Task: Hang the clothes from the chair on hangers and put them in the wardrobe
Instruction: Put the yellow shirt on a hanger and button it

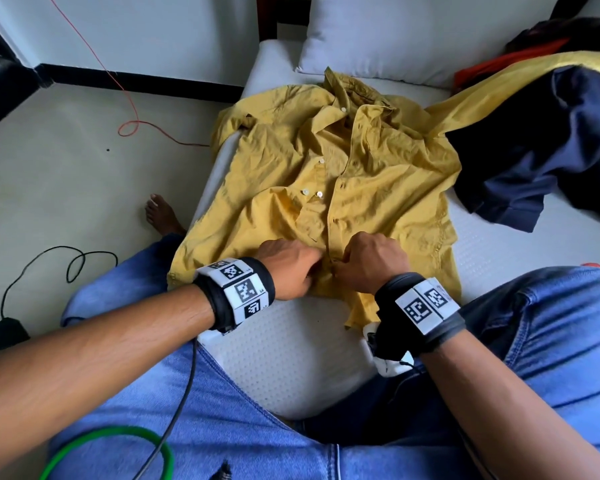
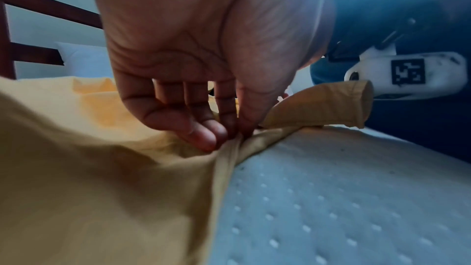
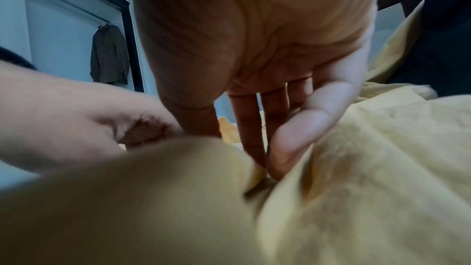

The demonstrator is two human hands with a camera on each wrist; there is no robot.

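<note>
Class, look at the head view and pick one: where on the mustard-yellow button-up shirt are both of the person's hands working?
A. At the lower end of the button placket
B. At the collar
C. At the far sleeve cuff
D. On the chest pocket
A: the left hand and right hand meet at the near, lower end of the button placket of the mustard-yellow button-up shirt, pinching the fabric there, while the collar lies at the far end.

A shirt (image 1: 329, 188) is spread flat on a mattress (image 1: 291, 358), its collar toward 12 o'clock. A pillow (image 1: 413, 32) lies beyond it at 12. A pile of clothes (image 1: 548, 133) sits at 2 o'clock, overlapping the shirt's sleeve. Both hands, the left hand (image 1: 288, 268) and right hand (image 1: 371, 261), are placed side by side on the shirt's near hem at 6 o'clock.
</note>
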